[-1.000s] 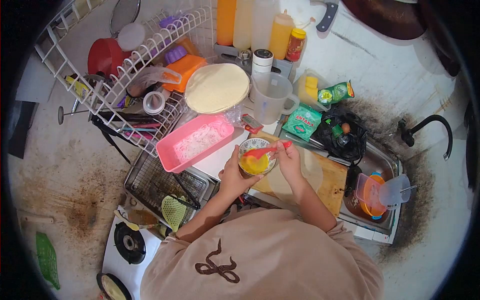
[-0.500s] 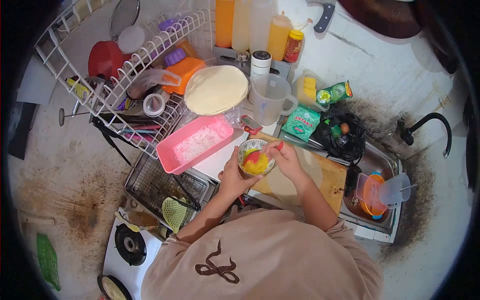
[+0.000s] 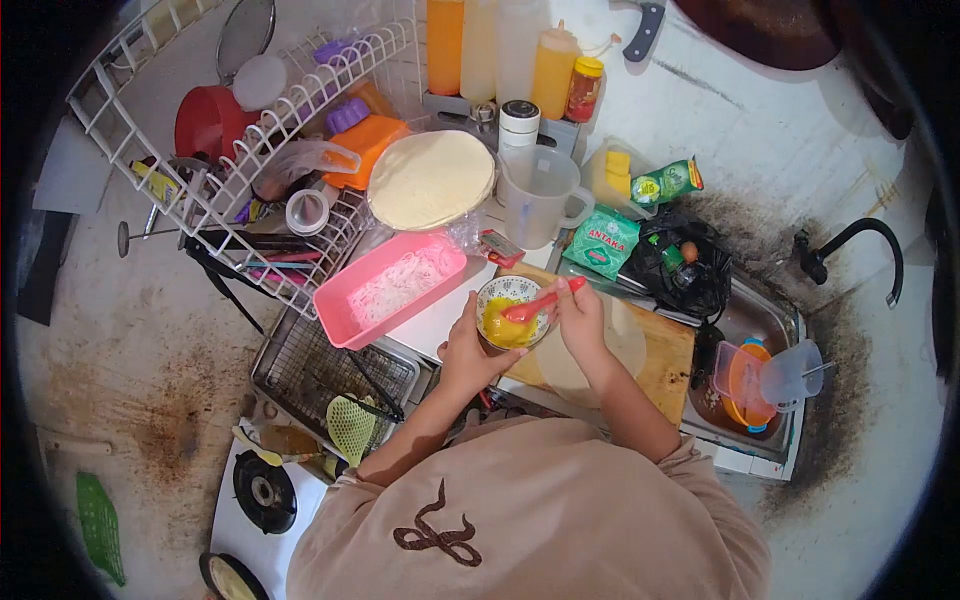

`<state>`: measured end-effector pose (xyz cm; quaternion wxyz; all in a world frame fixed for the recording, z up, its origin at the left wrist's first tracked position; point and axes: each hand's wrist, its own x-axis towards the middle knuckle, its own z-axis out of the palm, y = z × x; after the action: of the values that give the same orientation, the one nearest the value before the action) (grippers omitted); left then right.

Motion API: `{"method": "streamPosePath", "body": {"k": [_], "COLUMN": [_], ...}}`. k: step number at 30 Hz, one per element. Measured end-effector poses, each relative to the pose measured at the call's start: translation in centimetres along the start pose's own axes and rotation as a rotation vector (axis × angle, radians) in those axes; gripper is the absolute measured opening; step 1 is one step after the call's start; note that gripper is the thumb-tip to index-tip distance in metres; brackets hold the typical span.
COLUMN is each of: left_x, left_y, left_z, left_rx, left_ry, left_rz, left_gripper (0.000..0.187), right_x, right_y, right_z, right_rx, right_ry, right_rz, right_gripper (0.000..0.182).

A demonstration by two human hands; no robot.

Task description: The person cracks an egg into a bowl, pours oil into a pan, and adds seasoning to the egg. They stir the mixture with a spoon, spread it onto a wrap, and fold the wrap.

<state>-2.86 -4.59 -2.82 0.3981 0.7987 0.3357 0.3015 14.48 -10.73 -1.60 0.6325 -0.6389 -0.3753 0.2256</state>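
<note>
My left hand (image 3: pixel 470 352) is wrapped round the side of a small patterned bowl (image 3: pixel 489 291), which has yellow beaten egg (image 3: pixel 503 326) in it. In my right hand (image 3: pixel 580 318) is a red spoon (image 3: pixel 545 301), its head dipped in the yellow liquid. Just under and beside the bowl lies a wooden board (image 3: pixel 665 350) with a round, pale sheet of dough (image 3: pixel 570 365) on it. A pink tub (image 3: pixel 338 322) of white shreds stands to the left of the bowl. Behind it, a stack of round pale wrappers (image 3: pixel 432 180) rests on plastic.
A clear measuring jug (image 3: pixel 540 205) and a green packet (image 3: pixel 602 240) stand behind the board. To the right are a black plastic bag (image 3: pixel 690 285) and a sink (image 3: pixel 790 440) holding containers. A wire rack (image 3: pixel 215 190) is at the left, above a stove (image 3: pixel 300 500).
The red spoon has swung in the bowl, so its handle now points up and right, more plainly in view. My right hand has shifted slightly right; my left hand still holds the bowl.
</note>
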Motion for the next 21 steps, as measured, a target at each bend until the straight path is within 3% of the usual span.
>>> {"method": "streamPosePath", "body": {"k": [2, 5, 8, 11, 14, 17, 21], "left_x": [0.0, 0.0, 0.1, 0.0, 0.0, -0.1, 0.0], "left_y": [0.2, 0.7, 0.5, 0.7, 1.4, 0.9, 0.8], "left_z": [-0.1, -0.3, -0.2, -0.3, -0.6, -0.4, -0.4], "left_rx": [-0.001, -0.04, -0.071, 0.004, -0.012, -0.022, -0.02], "left_ry": [-0.008, -0.012, -0.014, 0.002, -0.007, -0.01, -0.017], "left_rz": [-0.022, -0.026, -0.016, -0.019, -0.019, -0.045, -0.043], "left_gripper": [0.105, 0.105, 0.105, 0.106, 0.106, 0.106, 0.105], "right_x": [-0.3, -0.4, -0.4, -0.4, -0.6, -0.5, -0.5], "right_y": [-0.6, -1.0, -0.3, -1.0, -1.4, -0.7, -0.6], "right_z": [0.6, 0.3, 0.6, 0.5, 0.5, 0.6, 0.4], "right_rx": [-0.018, 0.015, -0.009, 0.078, -0.194, 0.056, -0.016], "right_ry": [0.159, 0.012, 0.176, 0.028, 0.133, 0.115, 0.089], "right_rz": [-0.045, 0.074, -0.015, 0.104, -0.043, 0.061, 0.044], "right_gripper": [0.023, 0.026, 0.025, 0.028, 0.024, 0.024, 0.024]}}
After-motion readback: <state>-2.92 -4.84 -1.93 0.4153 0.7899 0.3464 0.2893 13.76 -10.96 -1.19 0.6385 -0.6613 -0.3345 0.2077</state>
